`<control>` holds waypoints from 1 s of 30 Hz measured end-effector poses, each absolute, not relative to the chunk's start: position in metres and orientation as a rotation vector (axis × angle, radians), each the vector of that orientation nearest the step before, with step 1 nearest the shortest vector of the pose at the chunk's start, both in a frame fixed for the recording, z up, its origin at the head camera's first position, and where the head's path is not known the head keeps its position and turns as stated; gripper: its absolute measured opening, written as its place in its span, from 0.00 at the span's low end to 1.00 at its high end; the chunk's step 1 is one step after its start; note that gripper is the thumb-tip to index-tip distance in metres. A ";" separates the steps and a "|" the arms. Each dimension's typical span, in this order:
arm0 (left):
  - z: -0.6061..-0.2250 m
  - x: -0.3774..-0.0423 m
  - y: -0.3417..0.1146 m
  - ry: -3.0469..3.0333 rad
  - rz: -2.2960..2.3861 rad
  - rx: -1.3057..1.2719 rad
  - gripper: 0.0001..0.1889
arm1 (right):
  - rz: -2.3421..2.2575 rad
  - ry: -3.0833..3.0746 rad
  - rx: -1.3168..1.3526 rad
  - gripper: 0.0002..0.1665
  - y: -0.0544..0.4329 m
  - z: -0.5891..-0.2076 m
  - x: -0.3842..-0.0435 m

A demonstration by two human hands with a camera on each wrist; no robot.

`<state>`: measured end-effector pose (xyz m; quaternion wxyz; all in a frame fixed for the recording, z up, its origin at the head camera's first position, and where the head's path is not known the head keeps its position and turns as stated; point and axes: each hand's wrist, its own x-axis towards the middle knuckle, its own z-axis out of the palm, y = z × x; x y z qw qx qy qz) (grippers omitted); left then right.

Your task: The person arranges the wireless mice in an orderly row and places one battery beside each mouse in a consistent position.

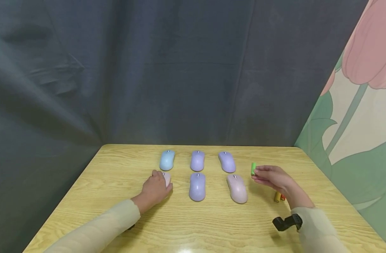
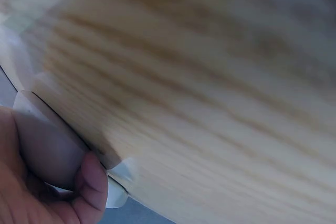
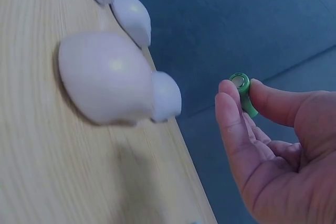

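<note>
The right hand (image 1: pixel 273 177) pinches a green battery (image 1: pixel 253 168) in its fingers, upright above the desk (image 1: pixel 180 221); a light, even pinch should prevent slipping. The left hand (image 1: pixel 155 188) grips a whitish mouse (image 1: pixel 167 178), best held steady, off the light blue mouse (image 1: pixel 167 160) behind. A pink mouse (image 1: pixel 237 189) could obstruct low leftward moves; yellow battery (image 1: pixel 277 196) and red battery (image 1: pixel 283 198) sit partly hidden under the right forearm.

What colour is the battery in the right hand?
The battery is green, clearest in the head view.
</note>
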<state>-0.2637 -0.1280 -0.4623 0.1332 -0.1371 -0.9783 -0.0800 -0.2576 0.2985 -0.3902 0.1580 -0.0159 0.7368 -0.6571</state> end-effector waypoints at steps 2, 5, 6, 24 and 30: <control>-0.462 -0.264 -0.128 -2.841 -0.233 -0.392 0.28 | -1.878 2.115 -0.043 0.31 0.292 -0.389 -0.260; -0.462 -0.264 -0.127 -2.846 -0.240 -0.392 0.28 | -1.888 2.112 -0.051 0.30 0.282 -0.389 -0.263; -0.462 -0.264 -0.127 -2.846 -0.243 -0.394 0.28 | -1.891 2.108 -0.055 0.30 0.278 -0.389 -0.263; -0.460 -0.264 -0.128 -2.863 -0.226 -0.398 0.28 | -1.928 2.020 -0.119 0.24 0.205 -0.392 -0.281; -0.459 -0.265 -0.127 -2.882 -0.255 -0.389 0.28 | -1.928 2.021 -0.086 0.20 0.180 -0.392 -0.292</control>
